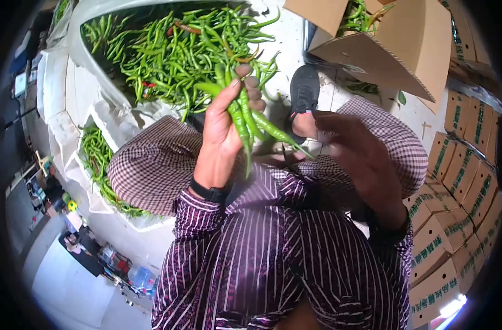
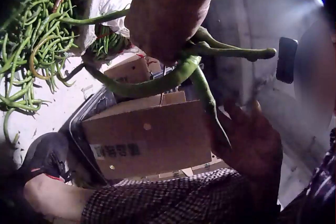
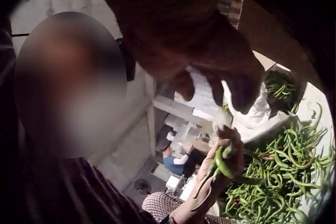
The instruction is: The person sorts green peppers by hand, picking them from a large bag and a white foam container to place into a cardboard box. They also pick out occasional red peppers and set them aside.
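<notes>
My left hand (image 1: 219,129) grips a small bunch of long green chili peppers (image 1: 245,118), thumb on one side and fingers round the other, tips pointing down toward my lap. In the left wrist view, curved peppers (image 2: 157,85) stick out on both sides of that hand. To the right, my right hand (image 1: 358,151) hangs blurred over my knee, apart from the bunch. Seen from the right wrist, its fingers (image 3: 244,90) are loosely bent with nothing between them. A large heap of green chili peppers (image 1: 168,60) lies in front of the left hand.
A white sack (image 1: 69,33) borders the heap. An open cardboard box (image 1: 372,60) with some peppers (image 1: 361,19) inside stands front right. Stacked printed cartons (image 1: 443,236) line the right side. A black shoe (image 1: 304,88) is on the floor between heap and box.
</notes>
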{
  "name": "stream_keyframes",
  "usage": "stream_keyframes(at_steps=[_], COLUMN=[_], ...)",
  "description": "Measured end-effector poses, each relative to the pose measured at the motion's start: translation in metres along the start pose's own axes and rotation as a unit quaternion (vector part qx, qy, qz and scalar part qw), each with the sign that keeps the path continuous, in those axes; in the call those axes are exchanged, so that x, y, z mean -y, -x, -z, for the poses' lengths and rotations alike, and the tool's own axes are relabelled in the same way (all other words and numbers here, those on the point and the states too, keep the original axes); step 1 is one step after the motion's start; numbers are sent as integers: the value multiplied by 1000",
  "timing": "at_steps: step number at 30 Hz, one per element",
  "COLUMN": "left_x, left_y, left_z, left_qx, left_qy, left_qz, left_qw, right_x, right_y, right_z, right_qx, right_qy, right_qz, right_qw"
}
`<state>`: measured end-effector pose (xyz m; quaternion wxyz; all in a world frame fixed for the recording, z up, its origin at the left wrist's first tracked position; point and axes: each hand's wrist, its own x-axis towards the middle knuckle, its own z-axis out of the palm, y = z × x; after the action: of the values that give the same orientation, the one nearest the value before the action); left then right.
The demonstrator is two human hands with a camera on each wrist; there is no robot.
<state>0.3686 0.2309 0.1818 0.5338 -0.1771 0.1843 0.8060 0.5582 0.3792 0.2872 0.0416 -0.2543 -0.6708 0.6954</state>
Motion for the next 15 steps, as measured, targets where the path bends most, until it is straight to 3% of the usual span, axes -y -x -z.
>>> stream_keyframes(at_steps=[1, 4, 5, 6, 8, 9, 10, 11, 12, 14, 15], left_x=[-1, -2, -1, 0, 3, 4, 3, 2, 0, -7, -11], left_y=[3, 10, 11, 11, 15, 19, 22, 22, 23, 21, 23], left_z=[3, 9, 9, 8, 7, 4, 4, 6, 10, 18, 21], left_qx=[20, 57, 61, 60, 48, 37, 25, 35, 42, 36, 32], left_qy=[25, 31, 33, 7, -45, -86, -95, -91, -87, -100, -117], left_qz=[8, 13, 14, 5, -18, -33, -29, -28, -26, -49, -56], left_qw=[999, 998, 998, 998, 998, 995, 995, 995, 995, 993, 991], right_x=[-7, -5, -13, -30, -60, -61, -61, -61, -65, -71, -61], right_y=[-4, -11, -17, -22, -31, -35, -42, -49, -54, -58, -57], right_z=[-5, -23, -34, -45, -66, -75, -82, -86, -89, -93, -87], right_qx=[15, 31, 30, 29, 43, 47, 77, 104, 107, 103, 92], right_qy=[85, 61, 113, 118, 224, 223, 89, -47, -46, -250, -218], right_qz=[62, 51, 0, 2, 240, 238, 61, -118, -118, -146, -161], right_qw=[994, 996, 993, 993, 944, 944, 991, 986, 986, 952, 958])
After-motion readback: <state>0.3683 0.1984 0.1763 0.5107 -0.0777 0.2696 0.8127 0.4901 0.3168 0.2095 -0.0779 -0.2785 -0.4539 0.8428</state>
